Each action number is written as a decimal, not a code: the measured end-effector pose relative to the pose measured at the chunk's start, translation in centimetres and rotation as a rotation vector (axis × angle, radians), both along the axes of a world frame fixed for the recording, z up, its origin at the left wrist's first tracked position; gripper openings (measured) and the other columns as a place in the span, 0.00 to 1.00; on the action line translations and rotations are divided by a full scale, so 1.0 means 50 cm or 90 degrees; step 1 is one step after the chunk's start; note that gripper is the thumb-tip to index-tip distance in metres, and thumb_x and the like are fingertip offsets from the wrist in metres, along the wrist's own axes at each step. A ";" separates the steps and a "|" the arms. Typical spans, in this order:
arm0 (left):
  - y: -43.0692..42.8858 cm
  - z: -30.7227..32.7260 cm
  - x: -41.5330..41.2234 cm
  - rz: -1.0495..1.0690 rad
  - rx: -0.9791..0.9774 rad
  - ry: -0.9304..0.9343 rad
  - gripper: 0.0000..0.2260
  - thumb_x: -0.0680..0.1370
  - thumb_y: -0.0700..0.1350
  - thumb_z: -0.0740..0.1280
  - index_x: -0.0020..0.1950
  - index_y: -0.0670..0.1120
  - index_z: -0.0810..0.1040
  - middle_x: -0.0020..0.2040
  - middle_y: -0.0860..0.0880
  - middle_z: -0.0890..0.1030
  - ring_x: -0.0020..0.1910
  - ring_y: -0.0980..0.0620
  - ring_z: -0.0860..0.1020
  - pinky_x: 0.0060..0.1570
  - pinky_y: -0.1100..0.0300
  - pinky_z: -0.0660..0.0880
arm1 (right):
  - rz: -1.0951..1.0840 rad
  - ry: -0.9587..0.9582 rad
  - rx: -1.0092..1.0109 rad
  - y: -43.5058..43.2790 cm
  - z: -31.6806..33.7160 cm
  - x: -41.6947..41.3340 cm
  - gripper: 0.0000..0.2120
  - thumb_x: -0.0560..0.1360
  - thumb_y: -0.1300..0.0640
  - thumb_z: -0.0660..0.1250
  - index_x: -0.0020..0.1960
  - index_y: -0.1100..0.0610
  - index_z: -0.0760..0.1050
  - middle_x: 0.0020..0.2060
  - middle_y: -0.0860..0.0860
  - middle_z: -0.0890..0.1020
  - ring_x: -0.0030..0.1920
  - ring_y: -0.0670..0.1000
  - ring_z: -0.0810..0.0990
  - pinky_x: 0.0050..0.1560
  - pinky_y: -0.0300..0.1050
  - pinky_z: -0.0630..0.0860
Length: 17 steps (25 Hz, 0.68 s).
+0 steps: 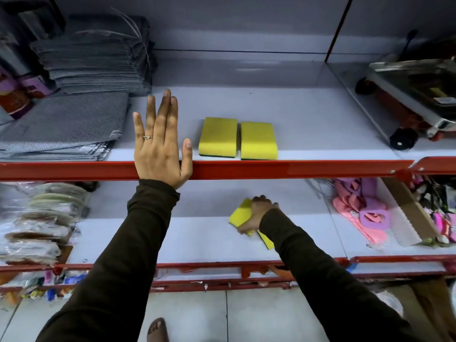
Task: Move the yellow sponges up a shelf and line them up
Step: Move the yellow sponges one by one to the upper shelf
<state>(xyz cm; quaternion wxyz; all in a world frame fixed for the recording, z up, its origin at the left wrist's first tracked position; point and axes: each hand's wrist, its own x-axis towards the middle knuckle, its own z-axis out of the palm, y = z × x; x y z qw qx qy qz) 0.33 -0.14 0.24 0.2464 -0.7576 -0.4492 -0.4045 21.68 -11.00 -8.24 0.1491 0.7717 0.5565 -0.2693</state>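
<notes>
Two yellow sponges with dark green undersides lie side by side near the front of the upper shelf (308,124), the left sponge (217,137) and the right sponge (258,140). My left hand (160,139) rests flat and open on that shelf's red front rail, left of them. On the lower shelf (172,233) my right hand (259,214) is closed around a yellow sponge (239,214). Another yellow sponge (266,240) pokes out beneath my right wrist, mostly hidden by the sleeve.
Stacks of grey cloths (93,62) fill the upper shelf's left side; a metal and red wheeled item (414,95) stands behind a divider at right. On the lower shelf sit bagged goods (42,218) at left and pink cloths (362,213) at right.
</notes>
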 end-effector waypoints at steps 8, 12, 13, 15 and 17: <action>-0.013 0.014 0.000 0.000 -0.032 0.000 0.32 0.83 0.55 0.50 0.85 0.43 0.52 0.85 0.44 0.56 0.84 0.42 0.53 0.84 0.51 0.37 | 0.252 0.048 0.178 -0.151 0.446 0.002 0.54 0.45 0.28 0.71 0.69 0.48 0.70 0.60 0.45 0.77 0.58 0.49 0.79 0.60 0.48 0.79; -0.011 0.015 -0.003 -0.004 -0.050 -0.002 0.33 0.83 0.58 0.49 0.85 0.43 0.51 0.85 0.44 0.55 0.85 0.43 0.50 0.84 0.51 0.37 | 0.115 -0.099 0.285 -0.047 0.530 0.120 0.60 0.54 0.40 0.81 0.79 0.53 0.57 0.75 0.55 0.66 0.75 0.57 0.68 0.73 0.51 0.69; -0.010 0.014 -0.003 -0.003 -0.054 -0.002 0.33 0.83 0.58 0.48 0.85 0.43 0.51 0.85 0.44 0.55 0.85 0.42 0.50 0.84 0.51 0.37 | 0.090 -0.123 0.254 -0.013 0.520 0.142 0.60 0.58 0.45 0.82 0.81 0.55 0.53 0.78 0.56 0.62 0.78 0.56 0.64 0.75 0.50 0.67; -0.010 0.012 -0.003 0.002 -0.056 -0.002 0.34 0.83 0.59 0.47 0.85 0.43 0.51 0.85 0.44 0.54 0.85 0.42 0.50 0.84 0.50 0.37 | 0.090 -0.137 0.193 0.032 0.483 0.164 0.60 0.62 0.51 0.82 0.82 0.55 0.49 0.80 0.56 0.60 0.78 0.56 0.63 0.75 0.50 0.67; -0.010 0.010 -0.004 0.005 -0.056 -0.002 0.34 0.83 0.60 0.47 0.85 0.43 0.50 0.85 0.44 0.54 0.85 0.42 0.49 0.84 0.50 0.37 | 0.108 -0.119 0.151 0.053 0.445 0.177 0.57 0.63 0.54 0.81 0.82 0.52 0.49 0.79 0.56 0.62 0.76 0.57 0.67 0.73 0.52 0.70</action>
